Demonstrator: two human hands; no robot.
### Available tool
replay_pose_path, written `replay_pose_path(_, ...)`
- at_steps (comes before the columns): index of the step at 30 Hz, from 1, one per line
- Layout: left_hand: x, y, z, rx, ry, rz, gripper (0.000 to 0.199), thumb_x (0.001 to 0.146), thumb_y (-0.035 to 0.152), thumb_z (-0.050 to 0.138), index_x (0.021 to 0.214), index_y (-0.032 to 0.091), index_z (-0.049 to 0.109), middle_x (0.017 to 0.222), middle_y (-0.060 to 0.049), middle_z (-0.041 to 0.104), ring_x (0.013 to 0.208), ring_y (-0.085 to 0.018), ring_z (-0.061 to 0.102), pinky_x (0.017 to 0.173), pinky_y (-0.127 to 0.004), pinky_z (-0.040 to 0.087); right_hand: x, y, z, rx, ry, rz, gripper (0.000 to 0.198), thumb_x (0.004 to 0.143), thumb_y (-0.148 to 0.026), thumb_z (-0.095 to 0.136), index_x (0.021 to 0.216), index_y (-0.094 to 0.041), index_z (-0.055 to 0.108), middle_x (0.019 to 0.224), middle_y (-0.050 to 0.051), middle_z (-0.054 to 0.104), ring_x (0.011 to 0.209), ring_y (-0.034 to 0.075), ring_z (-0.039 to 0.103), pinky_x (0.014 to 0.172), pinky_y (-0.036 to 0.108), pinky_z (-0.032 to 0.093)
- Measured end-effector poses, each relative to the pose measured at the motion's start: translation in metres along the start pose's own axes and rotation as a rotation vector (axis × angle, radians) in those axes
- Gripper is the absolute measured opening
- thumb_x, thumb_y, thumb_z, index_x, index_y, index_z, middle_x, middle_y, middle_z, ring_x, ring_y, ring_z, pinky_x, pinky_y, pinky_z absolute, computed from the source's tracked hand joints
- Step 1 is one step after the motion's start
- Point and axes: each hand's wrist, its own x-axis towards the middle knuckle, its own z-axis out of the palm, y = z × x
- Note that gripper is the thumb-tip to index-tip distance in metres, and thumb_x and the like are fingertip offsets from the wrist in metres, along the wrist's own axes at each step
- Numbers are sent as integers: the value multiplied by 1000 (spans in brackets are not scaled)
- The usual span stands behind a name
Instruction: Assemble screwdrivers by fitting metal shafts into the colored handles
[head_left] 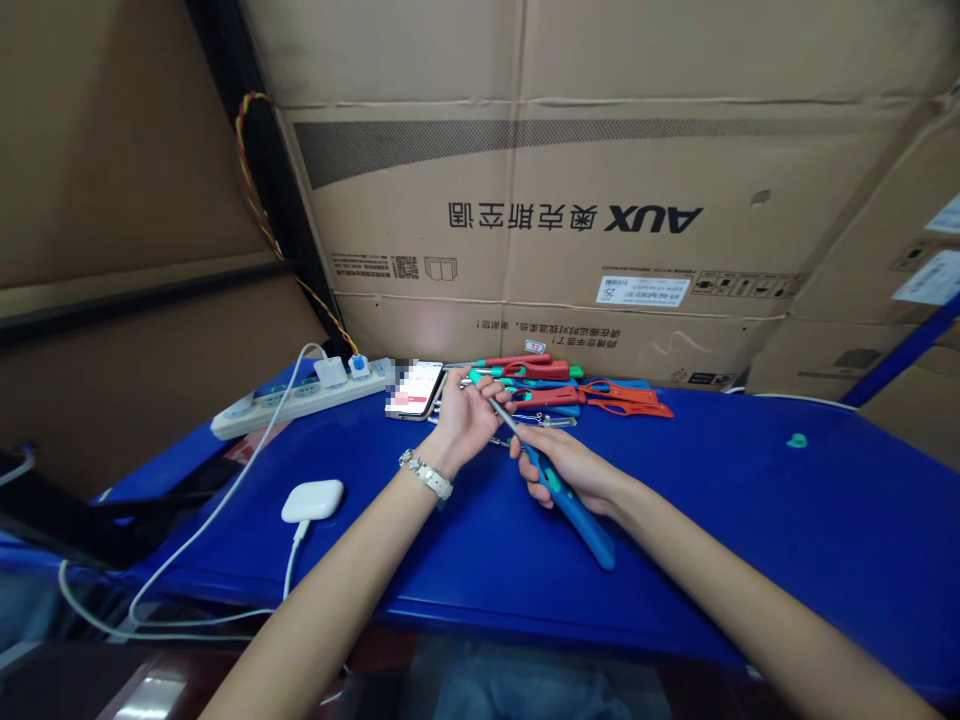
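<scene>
A blue long-nosed lighter (576, 522) with a green trigger and a thin metal barrel slants across the middle of the view. My right hand (566, 465) is wrapped around its body near the trigger. At the barrel's far end is a green tip (475, 377); my left hand (469, 410), palm up with curled fingers, closes about this end. Just behind both hands lies a pile of red lighters (551, 398), with blue and green parts among them. Orange casing pieces (634, 402) lie to the right of the pile. Thin metal parts (551, 420) are partly hidden by my hands.
A phone (418, 390) with a lit screen lies left of the pile. Farther left are a white power strip (304, 400) with plugs and a cabled white earbud case (313, 500). A small green piece (796, 440) sits at right. Cardboard (555, 160) walls the blue table (712, 490).
</scene>
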Motion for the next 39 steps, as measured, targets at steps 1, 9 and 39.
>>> replay_pose_path(1, -1, 1, 0, -1, 16, -1, 45, 96, 42, 30, 56, 21, 32, 56, 3, 28, 51, -12, 39, 58, -29, 47, 0, 0, 0, -15, 2, 4, 30, 94, -47, 53, 85, -18, 55, 53, -5, 52, 36, 9, 49, 34, 19, 40)
replay_pose_path(9, 7, 19, -12, 245, 98, 188, 39, 88, 48, 45, 61, 21, 43, 62, -1, 48, 62, -16, 55, 65, -31, 51, -6, -6, -5, -65, 19, 15, 28, 94, -44, 53, 85, -18, 57, 52, -4, 53, 36, 10, 50, 33, 19, 41)
replay_pose_path(39, -4, -22, -22, 1036, -261, 342, 28, 82, 43, 70, 95, 18, 70, 77, -3, 67, 65, -14, 58, 63, -26, 47, -4, -19, -22, 43, 34, -332, 46, 84, -21, 65, 128, -23, 52, 111, 6, 70, 81, 16, 69, 72, 31, 57)
